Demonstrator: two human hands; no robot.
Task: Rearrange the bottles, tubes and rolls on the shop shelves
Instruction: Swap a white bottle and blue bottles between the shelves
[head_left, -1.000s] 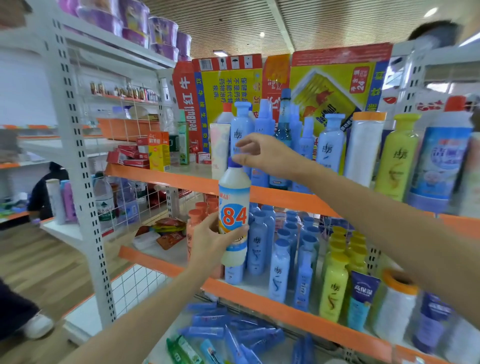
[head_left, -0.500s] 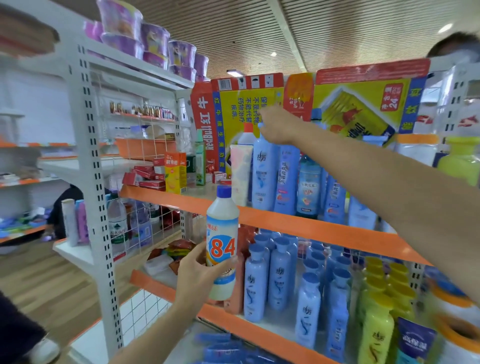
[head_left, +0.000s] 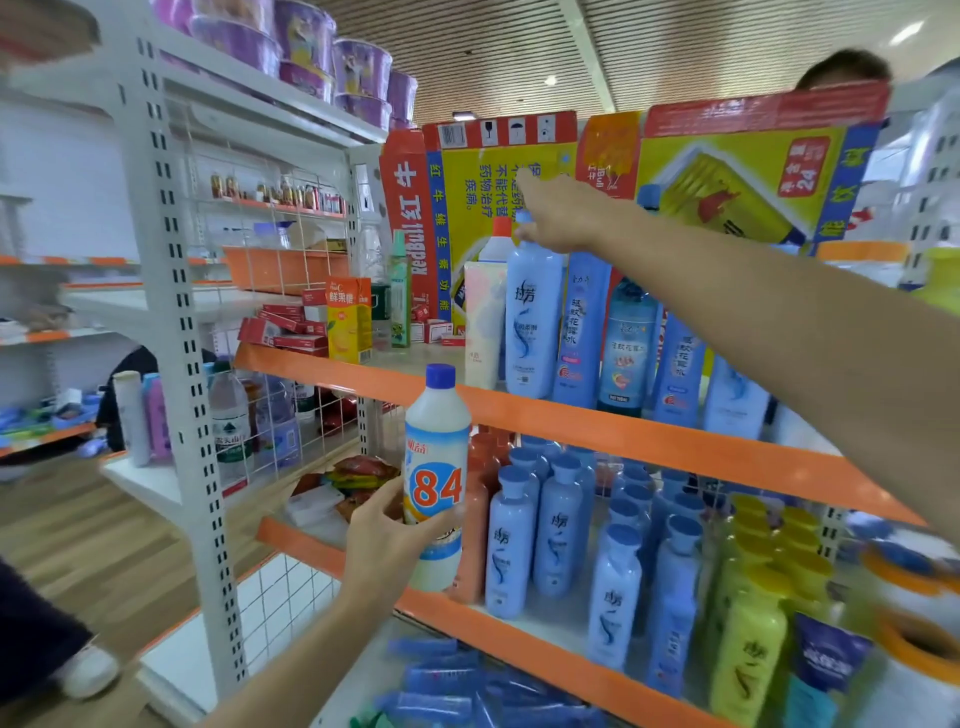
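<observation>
My left hand (head_left: 384, 540) grips a white bottle with a blue cap and a big orange "84" label (head_left: 436, 467), upright in front of the middle shelf (head_left: 519, 639). My right hand (head_left: 563, 218) stretches to the upper shelf (head_left: 623, 436). Its thumb and fingers pinch the cap of a tall light-blue bottle (head_left: 532, 322) that stands there. To the right of that bottle, darker blue bottles (head_left: 628, 343) stand in a row. A white tube (head_left: 483, 322) stands just left of it.
Red and yellow cartons (head_left: 488, 208) stand behind the upper row. Blue bottles (head_left: 561, 525) and yellow-green bottles (head_left: 748, 649) crowd the middle shelf; blue tubes (head_left: 447, 675) lie below. A white upright post (head_left: 182, 364) stands left. Another person's head (head_left: 841, 70) shows behind the cartons.
My right hand left the 84 bottle's cap and rose to the top of the light-blue bottle on the upper shelf. My left hand lowered the 84 bottle slightly.
</observation>
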